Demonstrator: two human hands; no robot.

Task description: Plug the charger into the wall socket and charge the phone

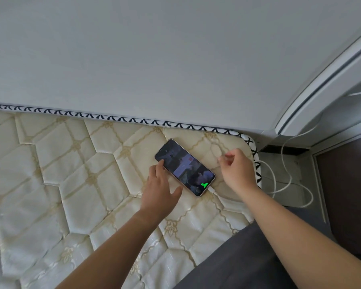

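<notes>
A slim glossy phone (184,167), screen lit, with a white cable (288,163) plugged into its 5 o'clock end, lies on the quilted cream mattress (71,163), the open left hand (161,188) touching its 9 o'clock edge and the loosely curled, empty right hand (236,170) hovering at 3 o'clock.

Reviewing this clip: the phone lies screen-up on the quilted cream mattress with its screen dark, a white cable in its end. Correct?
Not quite. In the head view the slim pale-edged phone has its screen lit, with a green mark near the white charging cable. The rest holds: it lies screen-up on the quilted cream mattress.
</notes>
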